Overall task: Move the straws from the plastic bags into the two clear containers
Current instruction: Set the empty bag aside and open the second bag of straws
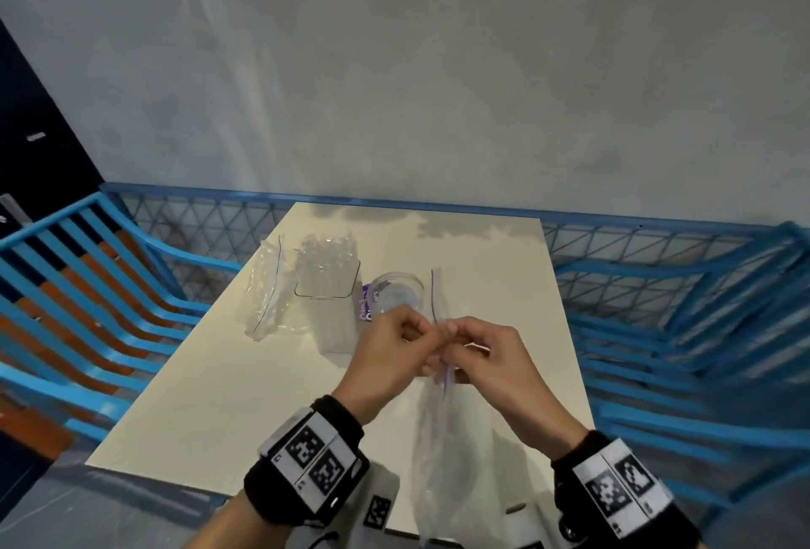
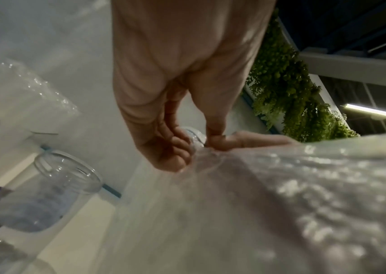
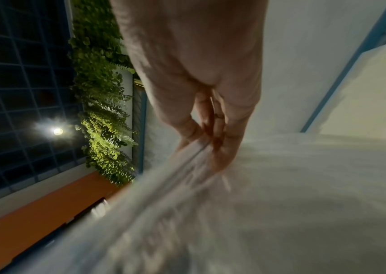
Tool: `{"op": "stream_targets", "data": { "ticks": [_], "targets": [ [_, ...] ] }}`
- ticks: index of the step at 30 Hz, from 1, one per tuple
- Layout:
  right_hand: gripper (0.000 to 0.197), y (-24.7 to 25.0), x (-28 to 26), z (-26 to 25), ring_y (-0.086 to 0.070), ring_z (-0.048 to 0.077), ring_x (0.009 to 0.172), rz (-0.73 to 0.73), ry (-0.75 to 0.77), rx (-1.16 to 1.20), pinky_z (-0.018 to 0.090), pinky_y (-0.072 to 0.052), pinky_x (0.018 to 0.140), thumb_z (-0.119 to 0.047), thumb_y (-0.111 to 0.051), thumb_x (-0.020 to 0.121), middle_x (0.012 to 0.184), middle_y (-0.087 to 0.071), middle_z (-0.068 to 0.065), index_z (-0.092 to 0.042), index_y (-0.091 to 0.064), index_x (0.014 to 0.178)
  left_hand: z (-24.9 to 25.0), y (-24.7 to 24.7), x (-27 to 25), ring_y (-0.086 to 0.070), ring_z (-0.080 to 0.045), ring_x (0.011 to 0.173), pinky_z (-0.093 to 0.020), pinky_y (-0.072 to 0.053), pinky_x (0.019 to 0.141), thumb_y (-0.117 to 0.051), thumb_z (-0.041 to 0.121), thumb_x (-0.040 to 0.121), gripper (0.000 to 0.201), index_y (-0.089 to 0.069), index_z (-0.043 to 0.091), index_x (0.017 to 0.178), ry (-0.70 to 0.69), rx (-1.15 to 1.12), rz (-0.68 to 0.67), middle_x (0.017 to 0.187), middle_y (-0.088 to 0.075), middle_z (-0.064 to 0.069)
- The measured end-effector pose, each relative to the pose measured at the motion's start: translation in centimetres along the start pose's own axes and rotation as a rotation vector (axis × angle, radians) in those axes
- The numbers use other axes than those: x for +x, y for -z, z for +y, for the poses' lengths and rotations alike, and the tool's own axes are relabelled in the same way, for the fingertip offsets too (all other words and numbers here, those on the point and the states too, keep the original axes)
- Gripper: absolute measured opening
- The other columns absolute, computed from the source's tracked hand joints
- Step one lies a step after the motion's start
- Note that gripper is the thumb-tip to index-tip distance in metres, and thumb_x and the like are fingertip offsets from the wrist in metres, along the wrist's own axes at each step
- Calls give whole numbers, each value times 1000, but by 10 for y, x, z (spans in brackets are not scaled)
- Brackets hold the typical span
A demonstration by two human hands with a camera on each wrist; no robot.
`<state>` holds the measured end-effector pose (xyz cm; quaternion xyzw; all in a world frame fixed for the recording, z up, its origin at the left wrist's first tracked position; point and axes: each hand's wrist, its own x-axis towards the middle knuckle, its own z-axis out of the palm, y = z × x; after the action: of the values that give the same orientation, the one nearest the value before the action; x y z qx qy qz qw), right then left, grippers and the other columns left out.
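A clear zip bag [image 1: 442, 461] with a purple seal line hangs upright over the white table [image 1: 245, 395], reaching below its near edge. My left hand [image 1: 412, 331] and right hand [image 1: 453, 331] each pinch one side of its top seal, close together. In the left wrist view the left hand [image 2: 191, 148] pinches the crinkled bag [image 2: 281, 204]. The right hand [image 3: 198, 142] pinches the bag's [image 3: 234, 204] seal strip, blurred. Behind the hands stands a round clear jar [image 1: 396, 296] [image 2: 53, 189] with a purple label. Left of it a square clear container [image 1: 326, 272] holds several wrapped straws.
A flattened, seemingly empty zip bag [image 1: 267, 285] lies at the table's far left. Blue metal railings [image 1: 679, 329] flank the table on the left, right and back. A grey wall [image 1: 438, 88] rises behind.
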<state>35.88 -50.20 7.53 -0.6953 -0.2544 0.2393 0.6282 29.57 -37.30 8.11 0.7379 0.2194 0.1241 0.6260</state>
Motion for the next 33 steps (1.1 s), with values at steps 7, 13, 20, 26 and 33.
{"op": "stream_targets", "data": {
  "ticks": [7, 13, 20, 26, 33],
  "targets": [
    [21, 10, 10, 13, -68, 17, 73, 54, -118, 89, 30, -59, 73, -2, -55, 89, 78, -69, 10, -7, -71, 100, 0, 3, 10, -64, -12, 56, -35, -62, 72, -57, -2, 88, 12, -67, -1, 82, 55, 31, -97, 65, -66, -9],
    [15, 15, 11, 13, -64, 13, 69, 56, -104, 129, 28, -57, 69, -16, -64, 89, 77, -70, 8, -5, -74, 89, -2, -3, 15, -59, -13, 54, -26, -58, 65, -64, 5, 87, 14, -68, -9, 90, 38, 32, -98, 65, -65, -11],
    [17, 12, 13, 12, -74, 32, 83, 94, -150, 200, 39, -61, 75, -11, -60, 91, 90, -74, 20, 2, -70, 90, -3, -13, 12, -67, -22, 65, -29, -60, 65, -67, -4, 79, 9, -67, -8, 88, 55, -79, -94, 74, -67, -24],
    [15, 17, 14, 15, -73, 30, 77, 121, -162, 246, 39, -61, 71, 1, -54, 90, 86, -73, 23, 9, -67, 89, 1, -8, 12, -66, -16, 69, -28, -60, 66, -75, 1, 78, 31, -57, 2, 102, 145, -183, -138, 87, -56, -11],
    [18, 17, 10, 12, -72, 25, 79, 42, -195, 305, 27, -57, 65, -1, -55, 93, 90, -73, 22, 7, -70, 97, -1, -6, 10, -68, -19, 68, -38, -61, 74, -71, 18, 85, 28, -59, -4, 96, 175, -194, -154, 84, -67, -17]
  ]
}}
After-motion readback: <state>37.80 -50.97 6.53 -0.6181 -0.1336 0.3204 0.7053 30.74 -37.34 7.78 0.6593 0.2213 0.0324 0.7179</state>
